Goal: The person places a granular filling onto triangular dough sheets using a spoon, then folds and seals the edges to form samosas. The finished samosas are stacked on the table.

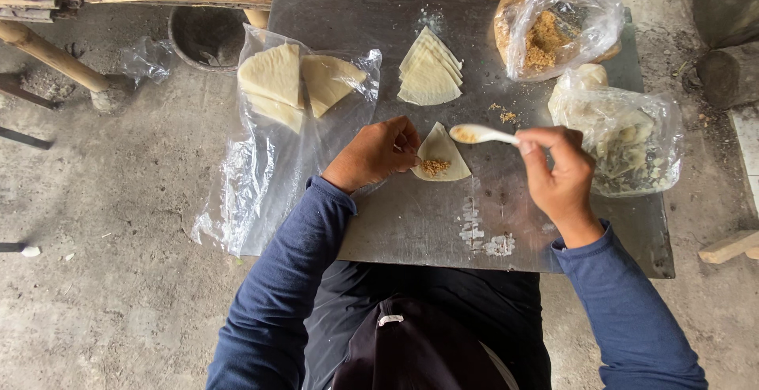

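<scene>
Now right hand (563,175) grip pinches a white spoon (481,133); left hand (375,153) (fingers curled) pins the filled wrapper (440,155).

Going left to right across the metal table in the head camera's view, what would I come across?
Clear plastic sheet with wrappers → left hand → wrapper with filling → white spoon → right hand → tied plastic bag.

Both arms in blue sleeves reach forward, the left hand (374,153) lying knuckles up with its fingers curled and pressed down, the right hand (560,170) raised beside it, fingers pinched together, wrist bent inward
</scene>
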